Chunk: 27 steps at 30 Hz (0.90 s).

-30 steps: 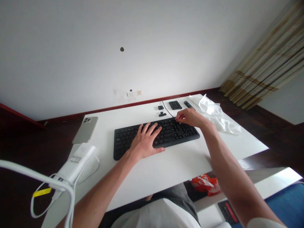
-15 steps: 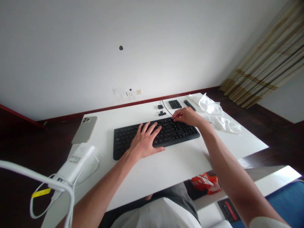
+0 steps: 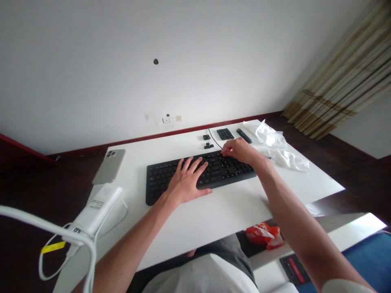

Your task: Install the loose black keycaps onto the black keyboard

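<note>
A black keyboard (image 3: 161, 179) lies across the white table. My left hand (image 3: 187, 181) rests on its middle, fingers spread, the thumb over the front edge. At the keyboard's upper right, my right hand (image 3: 238, 148) is closed in a pinch with fingertips down at the keys; what is between them is hidden. Behind the keyboard, loose black keycaps (image 3: 209, 145) sit in small groups, with a larger block of keycaps (image 3: 225, 134) to their right. A thin black cable (image 3: 214, 138) runs back from the keyboard.
A black remote-like object (image 3: 244, 135) and crumpled clear plastic (image 3: 270, 134) lie at the back right. On the left are a phone (image 3: 110, 167) and a white power strip (image 3: 97, 205) with cords. An orange bag (image 3: 264, 235) shows below the table's front edge.
My right wrist has shifted slightly, with the fingertips staying at the same place on the keyboard. My left hand has not moved.
</note>
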Motion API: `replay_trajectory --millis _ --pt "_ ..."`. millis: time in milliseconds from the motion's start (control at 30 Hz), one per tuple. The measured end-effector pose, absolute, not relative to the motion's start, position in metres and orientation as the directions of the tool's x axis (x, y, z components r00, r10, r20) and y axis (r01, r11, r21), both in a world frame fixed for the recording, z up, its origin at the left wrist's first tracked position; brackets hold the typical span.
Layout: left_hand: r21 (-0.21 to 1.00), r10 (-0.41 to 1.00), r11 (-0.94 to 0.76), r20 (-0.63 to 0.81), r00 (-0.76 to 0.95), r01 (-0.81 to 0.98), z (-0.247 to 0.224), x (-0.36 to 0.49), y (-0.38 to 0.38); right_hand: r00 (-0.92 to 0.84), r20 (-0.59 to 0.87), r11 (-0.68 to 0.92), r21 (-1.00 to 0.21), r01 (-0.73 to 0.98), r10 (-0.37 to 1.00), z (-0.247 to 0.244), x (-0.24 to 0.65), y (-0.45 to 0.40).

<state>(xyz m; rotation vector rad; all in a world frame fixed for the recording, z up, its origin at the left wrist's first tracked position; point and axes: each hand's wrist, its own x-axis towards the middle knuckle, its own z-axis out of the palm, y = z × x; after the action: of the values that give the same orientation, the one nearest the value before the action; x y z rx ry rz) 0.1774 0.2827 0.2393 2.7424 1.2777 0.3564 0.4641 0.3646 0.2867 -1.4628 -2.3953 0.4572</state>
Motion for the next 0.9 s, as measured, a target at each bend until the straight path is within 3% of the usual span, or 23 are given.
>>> replay_trajectory --millis 133,900 --pt "0.185 0.764 -0.645 0.170 0.622 0.741 0.2387 0.1773 0.2830 -0.469 0.114 0.477 -0.356 0.804 0.876 0.2842 0.4635 0.3650" --pt "0.191 0.766 -0.643 0.173 0.619 0.742 0.2397 0.1772 0.2822 -0.420 0.086 0.408 -0.472 0.781 0.903 0.2858 0.4719 0.3669"
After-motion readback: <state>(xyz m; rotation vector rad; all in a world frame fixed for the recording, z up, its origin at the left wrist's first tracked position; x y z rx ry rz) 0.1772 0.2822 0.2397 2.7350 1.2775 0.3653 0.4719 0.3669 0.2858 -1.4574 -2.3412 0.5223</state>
